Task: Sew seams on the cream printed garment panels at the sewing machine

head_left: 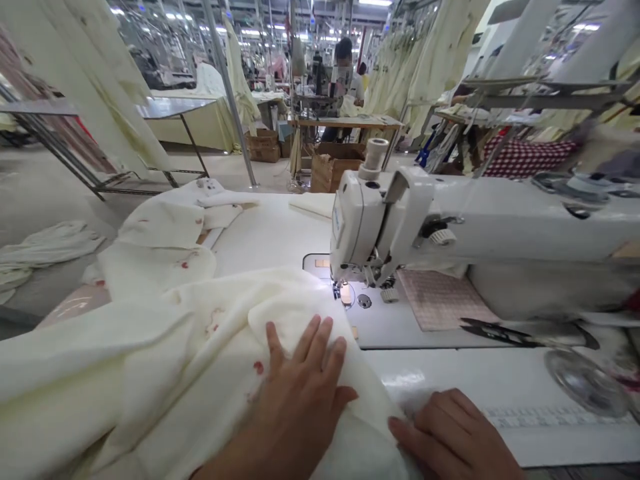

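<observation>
Cream fabric [150, 373] with small reddish embroidered motifs spreads over the sewing table, its right edge running up to the needle area. My left hand [300, 393] lies flat on it with fingers spread, just below the presser foot [337, 291]. Lower right, my right hand [450, 433] is curled at the fabric's edge, thumb on the cloth; its fingertips are partly hidden. The white sewing machine [360, 220] stands in front of both hands, its lamp lighting the stitching spot.
Right of the needle lie a pink checked cloth [445, 300], black thread snips [500, 331] and a clear round dish [585, 380]. More cream pieces [160, 220] are heaped at the table's left. Farther back are hanging garments, a cardboard box [330, 170] and a person [345, 73].
</observation>
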Demonstrator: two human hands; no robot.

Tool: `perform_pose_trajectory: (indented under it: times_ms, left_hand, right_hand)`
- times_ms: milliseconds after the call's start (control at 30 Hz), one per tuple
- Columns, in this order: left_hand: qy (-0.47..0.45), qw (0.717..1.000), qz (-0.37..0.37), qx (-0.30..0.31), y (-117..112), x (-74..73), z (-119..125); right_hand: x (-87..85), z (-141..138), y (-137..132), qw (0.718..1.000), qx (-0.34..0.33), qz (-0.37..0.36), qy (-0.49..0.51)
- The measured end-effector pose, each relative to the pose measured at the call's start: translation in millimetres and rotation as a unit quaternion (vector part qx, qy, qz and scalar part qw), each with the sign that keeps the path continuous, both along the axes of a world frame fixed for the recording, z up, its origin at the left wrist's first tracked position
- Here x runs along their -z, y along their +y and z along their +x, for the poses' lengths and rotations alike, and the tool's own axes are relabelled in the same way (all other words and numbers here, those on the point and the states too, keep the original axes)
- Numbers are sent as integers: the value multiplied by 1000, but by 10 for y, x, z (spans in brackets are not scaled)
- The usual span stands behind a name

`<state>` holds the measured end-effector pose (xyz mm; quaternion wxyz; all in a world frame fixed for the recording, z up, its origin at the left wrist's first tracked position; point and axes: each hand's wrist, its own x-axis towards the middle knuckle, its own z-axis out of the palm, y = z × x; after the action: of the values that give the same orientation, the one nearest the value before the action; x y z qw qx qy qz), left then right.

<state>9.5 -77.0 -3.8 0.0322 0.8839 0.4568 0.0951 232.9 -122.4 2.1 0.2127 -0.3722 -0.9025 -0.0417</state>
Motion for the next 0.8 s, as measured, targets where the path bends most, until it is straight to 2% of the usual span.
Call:
perform_pose_trajectory:
  times_ms: [233, 433, 567, 800]
  left_hand:
    - [1, 1000, 22, 23, -1, 4, -68]
    - [-2, 999, -5, 32, 57, 0, -80]
    - [-10, 998, -34, 58, 353, -32, -187]
    - [-19, 990, -15, 137, 1141, -73, -424]
  right_hand:
    - [11, 42, -15, 1000, -12, -1, 1]
    - [-45, 51, 14, 999, -24, -18, -21]
    - [-22, -47, 192, 996, -77, 20, -47]
    - [85, -354, 656, 998, -61, 17, -18]
